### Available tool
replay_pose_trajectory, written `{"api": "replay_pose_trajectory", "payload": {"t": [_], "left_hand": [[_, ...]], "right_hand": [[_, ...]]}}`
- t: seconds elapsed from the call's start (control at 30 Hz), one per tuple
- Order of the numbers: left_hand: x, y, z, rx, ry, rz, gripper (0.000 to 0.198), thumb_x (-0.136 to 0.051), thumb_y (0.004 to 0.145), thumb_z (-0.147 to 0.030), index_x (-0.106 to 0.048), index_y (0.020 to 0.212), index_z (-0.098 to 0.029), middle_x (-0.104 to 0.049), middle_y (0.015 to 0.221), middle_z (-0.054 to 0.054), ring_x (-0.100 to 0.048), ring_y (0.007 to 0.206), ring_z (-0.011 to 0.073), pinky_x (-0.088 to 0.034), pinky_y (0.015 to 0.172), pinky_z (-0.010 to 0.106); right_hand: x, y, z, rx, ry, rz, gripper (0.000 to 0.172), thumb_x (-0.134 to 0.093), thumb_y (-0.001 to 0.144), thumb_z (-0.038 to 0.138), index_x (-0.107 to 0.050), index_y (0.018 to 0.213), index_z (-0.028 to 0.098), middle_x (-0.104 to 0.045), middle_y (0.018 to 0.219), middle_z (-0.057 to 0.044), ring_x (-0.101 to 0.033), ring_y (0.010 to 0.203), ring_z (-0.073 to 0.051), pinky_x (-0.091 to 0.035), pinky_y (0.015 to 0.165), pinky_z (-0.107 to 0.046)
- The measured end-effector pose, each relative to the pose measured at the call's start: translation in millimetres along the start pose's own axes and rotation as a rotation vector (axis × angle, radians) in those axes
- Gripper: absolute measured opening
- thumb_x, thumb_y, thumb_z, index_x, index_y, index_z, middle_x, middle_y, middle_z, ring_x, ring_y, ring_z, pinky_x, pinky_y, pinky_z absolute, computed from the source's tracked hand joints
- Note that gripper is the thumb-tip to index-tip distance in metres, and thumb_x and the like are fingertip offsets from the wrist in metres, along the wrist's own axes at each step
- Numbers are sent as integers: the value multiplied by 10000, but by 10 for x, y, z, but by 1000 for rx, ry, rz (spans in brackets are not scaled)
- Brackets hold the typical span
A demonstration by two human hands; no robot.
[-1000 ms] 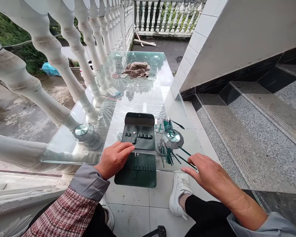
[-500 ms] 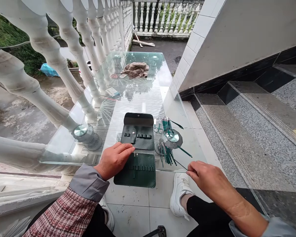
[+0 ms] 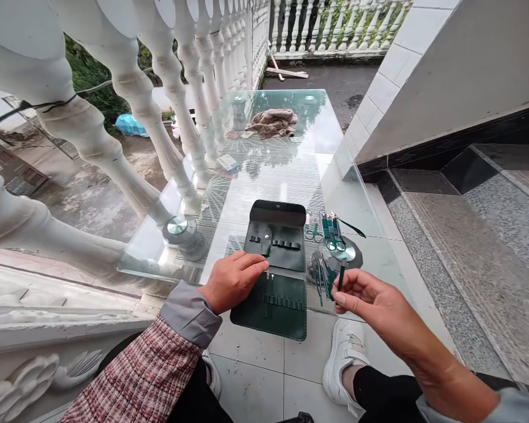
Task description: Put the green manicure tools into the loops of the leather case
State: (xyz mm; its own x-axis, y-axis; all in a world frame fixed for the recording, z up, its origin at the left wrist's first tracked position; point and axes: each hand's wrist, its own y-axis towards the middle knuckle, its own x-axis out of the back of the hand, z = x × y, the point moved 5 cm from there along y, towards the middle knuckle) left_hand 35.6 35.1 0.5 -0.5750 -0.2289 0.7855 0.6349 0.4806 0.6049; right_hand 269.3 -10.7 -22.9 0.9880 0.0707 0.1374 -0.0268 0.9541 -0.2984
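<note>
My right hand [image 3: 372, 302] now nearer green case [image 3: 286, 326], pinching slim tool [image 3: 341, 277] upright, seemingly picked from loose tools [image 3: 321, 280] right of case; my left hand [image 3: 234, 282] over case's left edge, grip unclear; two thin tools [image 3: 271, 286] sit in case's loops [image 3: 287, 302]

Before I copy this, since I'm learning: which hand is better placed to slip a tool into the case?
Probably the right hand: it pinches a green tool, while the left hand lies over the left edge of the case.
</note>
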Motion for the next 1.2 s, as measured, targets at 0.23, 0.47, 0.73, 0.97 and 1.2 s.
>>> {"api": "replay_pose_trajectory", "payload": {"t": [0.23,0.47,0.73,0.97,1.2], "left_hand": [[-41,32,-84,60,-162,119,225,-482,910,-336,-626,884,-166,-634,787,33,-544,695,121,-445,622,230],[-85,42,-163,79,-287,257,287,-443,897,-380,-577,755,-170,-540,657,12,-490,622,128,-385,577,237],[-117,61,-145,232,-388,277,174,-532,834,-210,-548,665,-172,-541,602,-25,-488,601,105,-373,587,217],[-82,18,30,399,-250,212,228,-537,883,-300,-615,712,-170,-584,657,-10,-527,650,110,-385,619,217],[-143,-83,63,380,-67,363,172,-594,847,-307,-629,733,-183,-593,685,-12,-542,691,124,-378,619,226]], "right_hand": [[-596,227,179,1,120,151,291,-611,751,452,-612,796,164,-604,744,-18,-589,700,-131,-495,674,-276],[-790,292,199,68,38,114,273,-614,748,439,-598,703,171,-529,594,27,-489,562,-98,-406,584,-250],[-749,315,205,49,160,38,288,-664,697,441,-598,744,165,-547,598,23,-511,549,-99,-438,557,-244],[-612,437,109,-49,74,-25,318,-706,631,446,-572,690,164,-542,542,32,-514,484,-89,-451,473,-225],[-679,491,59,-105,-19,5,249,-664,664,392,-573,665,160,-588,553,18,-522,426,-75,-453,432,-210]]}}
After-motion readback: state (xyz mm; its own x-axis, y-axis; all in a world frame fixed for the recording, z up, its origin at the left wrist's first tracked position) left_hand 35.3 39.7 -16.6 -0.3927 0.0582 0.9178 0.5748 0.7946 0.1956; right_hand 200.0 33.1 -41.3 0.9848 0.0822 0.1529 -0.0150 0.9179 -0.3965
